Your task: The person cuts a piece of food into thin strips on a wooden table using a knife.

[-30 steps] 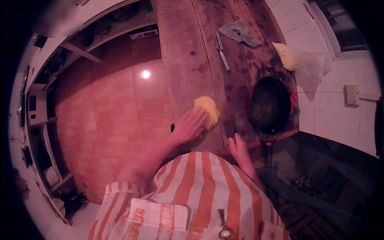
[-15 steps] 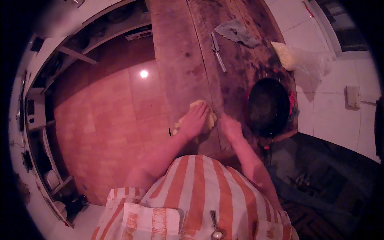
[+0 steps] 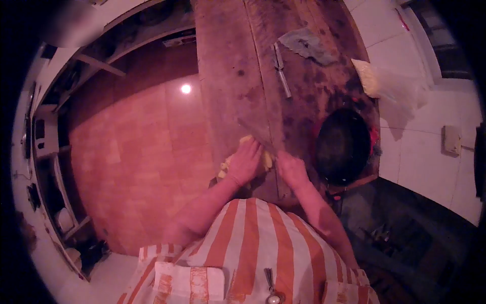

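Note:
My left hand (image 3: 245, 161) presses down, fingers together, on yellow food pieces (image 3: 268, 161) that look like cut potato. More of these pieces show at the hand's left side, and part of the food is hidden under the palm. My right hand (image 3: 292, 169) is closed round a knife whose handle is hidden in the fist. The thin knife blade (image 3: 253, 133) slants up and left across the board, just beyond the left fingertips and along the food. Both hands are at the near end of the wooden table (image 3: 223, 76).
A black pan (image 3: 343, 147) stands right of my right hand. Farther off lie a slim metal utensil (image 3: 282, 71) and a grey cloth (image 3: 309, 45). A clear bag with yellow contents (image 3: 368, 78) is at the right edge, by the tiled wall (image 3: 410, 152).
The knife blade now shows slanting beyond the left hand; earlier it was hard to make out. My right hand has shifted slightly towards me. The whole view has moved a little.

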A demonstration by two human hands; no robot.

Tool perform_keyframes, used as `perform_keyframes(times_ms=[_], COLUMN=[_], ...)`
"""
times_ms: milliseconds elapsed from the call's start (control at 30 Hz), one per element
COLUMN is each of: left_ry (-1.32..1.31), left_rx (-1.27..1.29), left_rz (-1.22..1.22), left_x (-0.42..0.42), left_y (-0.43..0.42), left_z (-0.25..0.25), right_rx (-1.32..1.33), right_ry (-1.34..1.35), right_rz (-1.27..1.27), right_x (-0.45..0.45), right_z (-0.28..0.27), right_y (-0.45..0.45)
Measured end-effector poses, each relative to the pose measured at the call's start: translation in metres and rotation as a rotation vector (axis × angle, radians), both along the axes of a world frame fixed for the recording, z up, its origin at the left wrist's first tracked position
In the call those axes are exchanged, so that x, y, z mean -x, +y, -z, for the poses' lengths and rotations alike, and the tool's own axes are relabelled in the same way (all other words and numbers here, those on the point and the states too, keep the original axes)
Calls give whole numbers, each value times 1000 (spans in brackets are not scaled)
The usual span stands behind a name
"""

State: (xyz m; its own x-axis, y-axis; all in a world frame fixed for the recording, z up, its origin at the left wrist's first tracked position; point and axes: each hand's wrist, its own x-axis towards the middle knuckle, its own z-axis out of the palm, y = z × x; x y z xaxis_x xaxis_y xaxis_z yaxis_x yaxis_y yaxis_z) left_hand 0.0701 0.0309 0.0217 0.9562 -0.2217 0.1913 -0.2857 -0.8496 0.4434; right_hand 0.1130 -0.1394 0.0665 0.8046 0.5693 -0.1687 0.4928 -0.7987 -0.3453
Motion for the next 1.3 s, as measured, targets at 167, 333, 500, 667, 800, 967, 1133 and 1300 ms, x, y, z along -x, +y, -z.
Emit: perform_keyframes(times_ms=[167, 333, 500, 667, 800, 967, 1133, 1300], left_ry=[-32, -23, -9, 29, 29, 9, 80, 16], left_rx=[0, 20, 69, 83, 118, 129, 102, 86], left_rz=[-8, -7, -5, -12, -28, -6, -13, -27], left_x=[-1, -3, -5, -8, -7, -13, -6, -5], left_y=[0, 1, 2, 2, 1, 1, 1, 2], left_z=[-1, -3, -5, -5, -6, -4, -9, 0], right_rx=[-7, -28, -6, 149, 81, -27, 36, 62], right_ry=[-24, 13, 35, 117, 102, 27, 21, 13], right_rz=[-41, -89, -81, -92, -41, 32, -63, -93], right_x=[-6, -13, -17, -22, -18, -20, -19, -18], right_z=[-4, -9, -10, -3, 13, 7, -22, -23], right_y=[5, 6, 9, 10, 6, 11, 5, 9])
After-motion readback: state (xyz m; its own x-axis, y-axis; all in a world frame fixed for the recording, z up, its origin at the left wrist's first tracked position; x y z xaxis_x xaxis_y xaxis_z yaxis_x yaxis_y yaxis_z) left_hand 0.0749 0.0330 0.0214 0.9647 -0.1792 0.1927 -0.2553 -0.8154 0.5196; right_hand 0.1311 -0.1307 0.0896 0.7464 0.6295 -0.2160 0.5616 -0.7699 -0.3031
